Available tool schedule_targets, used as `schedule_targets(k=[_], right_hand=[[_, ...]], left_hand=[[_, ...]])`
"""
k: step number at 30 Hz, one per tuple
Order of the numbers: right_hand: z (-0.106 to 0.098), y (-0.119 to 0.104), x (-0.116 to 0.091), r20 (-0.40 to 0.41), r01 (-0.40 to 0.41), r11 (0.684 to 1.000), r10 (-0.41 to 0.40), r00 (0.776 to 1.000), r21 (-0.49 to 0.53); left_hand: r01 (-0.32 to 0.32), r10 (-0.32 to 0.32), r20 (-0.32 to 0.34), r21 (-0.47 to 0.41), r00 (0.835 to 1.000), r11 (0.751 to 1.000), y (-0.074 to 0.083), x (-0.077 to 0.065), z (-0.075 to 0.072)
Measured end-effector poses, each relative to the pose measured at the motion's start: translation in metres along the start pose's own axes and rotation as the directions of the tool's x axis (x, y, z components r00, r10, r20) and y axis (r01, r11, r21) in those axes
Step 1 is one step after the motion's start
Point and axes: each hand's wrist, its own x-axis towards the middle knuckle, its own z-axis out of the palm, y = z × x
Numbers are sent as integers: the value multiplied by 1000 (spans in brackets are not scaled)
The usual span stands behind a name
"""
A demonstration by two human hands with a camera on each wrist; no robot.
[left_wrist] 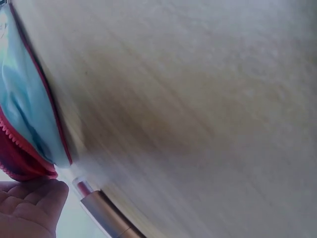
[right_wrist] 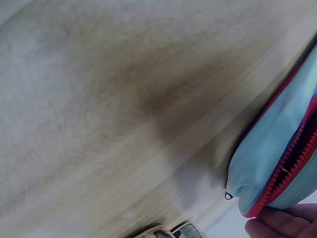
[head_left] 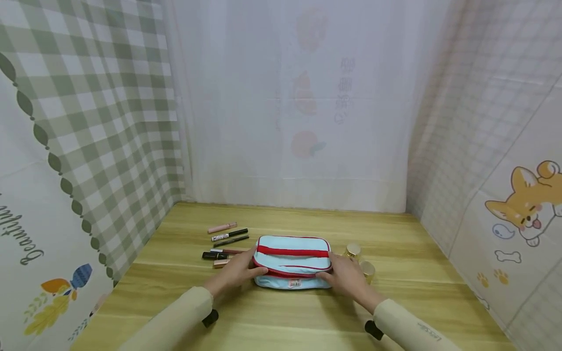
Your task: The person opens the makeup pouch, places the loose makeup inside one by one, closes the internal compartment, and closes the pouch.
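Observation:
A light blue cosmetic bag [head_left: 291, 242] with red piping, a red strap across its lid and a red zipper sits on the table. My left hand [head_left: 240, 269] holds its left end, the thumb lying on the front by the zipper. At the opposite end my right hand [head_left: 347, 277] grips the bag, thumb also at the front. In the right wrist view a dark gap shows between the teeth of the red zipper [right_wrist: 286, 171]. Near the left hand, the left wrist view shows a lip-colour tube [left_wrist: 106, 214] with a clear end. Fingers behind the bag are partly hidden.
Left of the bag lie several slim cosmetics, among them a pink tube [head_left: 222, 227], a black-and-white tube [head_left: 230, 235] and a black pencil [head_left: 231, 241]. Two gold-lidded jars [head_left: 352, 250] stand close to the right hand. Fabric curtains [head_left: 290, 190] border the wooden table [head_left: 281, 321].

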Motion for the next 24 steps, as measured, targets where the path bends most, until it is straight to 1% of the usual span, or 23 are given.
schedule_targets(k=[2,5,7,10,14,17,19,21,24], right_hand=[[-3,0,1,10,-20,999,20,1000,31],[-8,-1,2,13,-40,997,39,999,62],[-13,-1,3,14,-51,995,50,999,85],[-21,-1,6,15,-67,991,65,998,114],[-30,0,9,34,-109,974,104,994,199],[-36,1,12,40,-131,957,125,991,260],[-40,1,13,40,-137,948,131,991,288],[-42,2,15,37,-143,941,138,990,307],[-45,3,19,39,-149,931,144,989,333]], left_hand=[[8,-8,1,0,1000,1000,1,0,-3],[42,-42,0,-20,999,999,4,-1,-7],[79,-79,-9,-44,997,996,6,-2,-10],[109,-111,-40,-52,993,993,10,-2,-15],[120,-124,-79,-54,989,991,13,0,-21],[138,-144,-88,-76,986,988,16,2,-25],[152,-159,-90,-71,983,986,18,3,-28],[149,-155,-95,-69,983,986,20,5,-29],[114,-119,-104,-52,987,992,22,9,-32]])
